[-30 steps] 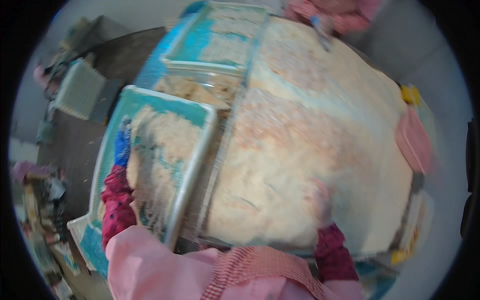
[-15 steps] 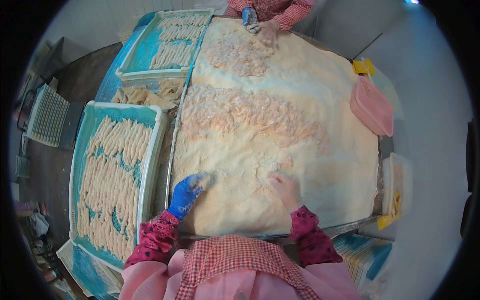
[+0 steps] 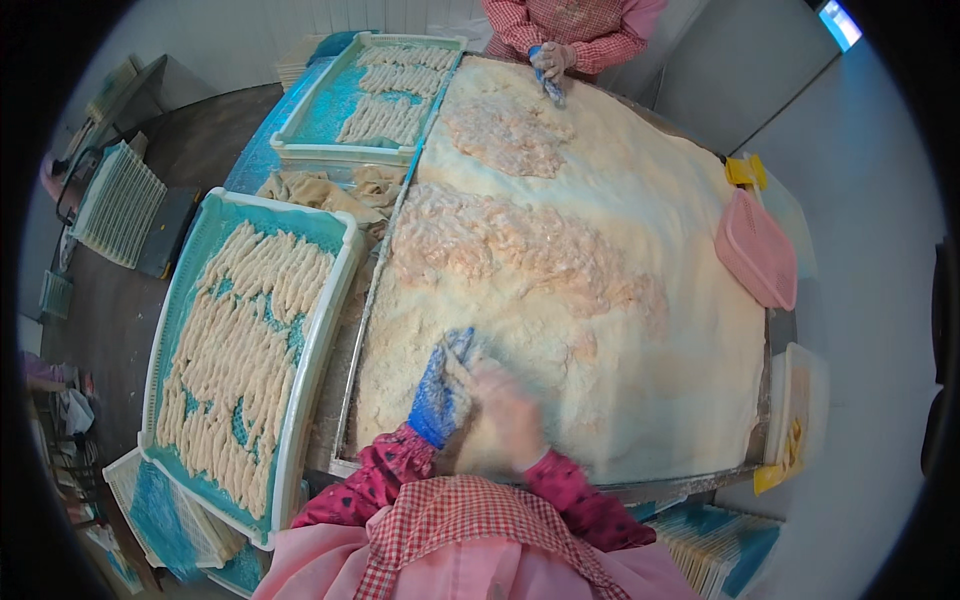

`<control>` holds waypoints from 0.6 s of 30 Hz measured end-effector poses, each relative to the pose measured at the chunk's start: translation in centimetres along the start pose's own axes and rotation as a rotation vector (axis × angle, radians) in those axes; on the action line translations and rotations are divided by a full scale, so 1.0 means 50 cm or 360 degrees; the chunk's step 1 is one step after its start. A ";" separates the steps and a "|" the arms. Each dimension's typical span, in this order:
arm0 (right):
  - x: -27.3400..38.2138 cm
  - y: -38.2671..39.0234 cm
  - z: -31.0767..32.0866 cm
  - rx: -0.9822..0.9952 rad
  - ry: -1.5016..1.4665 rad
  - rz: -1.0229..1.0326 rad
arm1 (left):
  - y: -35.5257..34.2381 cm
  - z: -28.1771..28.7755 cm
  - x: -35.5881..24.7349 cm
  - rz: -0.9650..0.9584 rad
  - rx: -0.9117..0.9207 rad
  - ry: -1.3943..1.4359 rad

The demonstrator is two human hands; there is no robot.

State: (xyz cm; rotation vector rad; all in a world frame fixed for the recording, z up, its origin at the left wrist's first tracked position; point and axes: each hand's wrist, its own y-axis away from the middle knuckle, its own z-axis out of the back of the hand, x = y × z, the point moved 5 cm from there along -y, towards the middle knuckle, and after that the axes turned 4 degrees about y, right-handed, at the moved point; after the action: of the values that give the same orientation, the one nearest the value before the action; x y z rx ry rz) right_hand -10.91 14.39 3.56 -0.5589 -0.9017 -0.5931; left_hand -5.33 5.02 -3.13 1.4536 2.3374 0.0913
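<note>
My left hand (image 3: 438,402), in a blue glove dusted with flour, is raised over the near left part of the flour-covered table (image 3: 690,400). A pale flour-coated meat strip (image 3: 458,372) lies in it, partly hidden. Against it, from the right, presses my right hand (image 3: 508,408), pale and blurred by motion, so its fingers cannot be made out. Ahead of both hands a wide band of wet pinkish raw meat pieces (image 3: 500,240) spreads over the flour, with a smaller meat pile (image 3: 505,135) beyond.
To the left, a near tray (image 3: 352,250) and a far tray (image 3: 300,152) hold rows of coated strips, with cloths (image 3: 320,192) between them. A pink basket (image 3: 755,250) stands on the right edge. Across the table, a co-worker's gloved hands (image 3: 552,65) meet over the flour.
My hands have come together from either side, the left moving right and the right moving left. The co-worker's hands have shifted. The whole view has swung slightly.
</note>
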 end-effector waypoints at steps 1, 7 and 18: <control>0.035 0.015 -0.027 0.0087 0.0218 0.0321 | -0.005 -0.009 0.000 -0.0036 -0.0004 -0.0028; 0.059 -0.028 0.001 0.0065 0.0038 0.0368 | 0.010 -0.069 0.044 -0.0852 0.0451 -0.0413; 0.078 -0.032 -0.066 0.0396 0.0233 0.0695 | 0.053 0.012 0.033 -0.0126 0.0075 -0.0807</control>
State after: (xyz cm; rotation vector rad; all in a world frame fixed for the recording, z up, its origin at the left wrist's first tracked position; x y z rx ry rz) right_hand -8.29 10.16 5.48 -0.4606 -0.6740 -0.1209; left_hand -3.49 7.59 -3.45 1.2252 1.9830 -0.3196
